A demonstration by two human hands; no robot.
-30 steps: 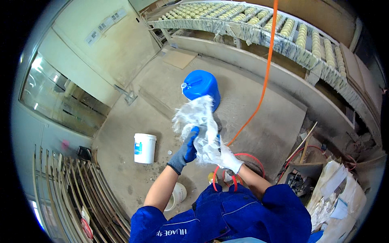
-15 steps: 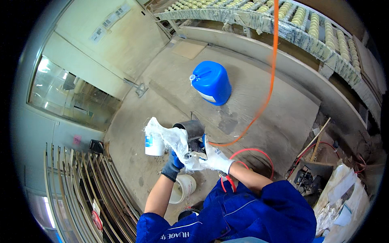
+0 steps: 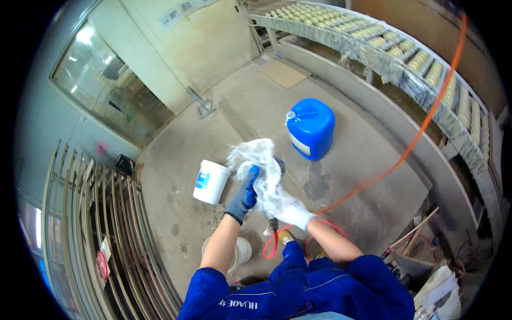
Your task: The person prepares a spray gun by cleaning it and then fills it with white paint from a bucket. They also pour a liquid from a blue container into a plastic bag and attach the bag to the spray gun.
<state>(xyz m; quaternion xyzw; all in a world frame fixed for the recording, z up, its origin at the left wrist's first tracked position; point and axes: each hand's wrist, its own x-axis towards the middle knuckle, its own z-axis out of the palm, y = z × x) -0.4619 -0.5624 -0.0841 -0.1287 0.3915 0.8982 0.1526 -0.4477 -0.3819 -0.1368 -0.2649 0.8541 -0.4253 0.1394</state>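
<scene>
above the floor, between white bucket (image 3: pixel 214 186) and blue jug (image 3: pixel 316 132) | left hand (image 3: pixel 243 196) gripping white sheet (image 3: pixel 258 152) | right hand (image 3: pixel 295 211) against it, grip unclear | dark cup (image 3: pixel 280 166), mouth visible half a second ago, now mostly screened

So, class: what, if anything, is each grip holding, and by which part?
The left grip holds a crumpled, translucent white sheet by its left side. The right grip is at the sheet's lower right; exactly what it holds cannot be told.
</scene>
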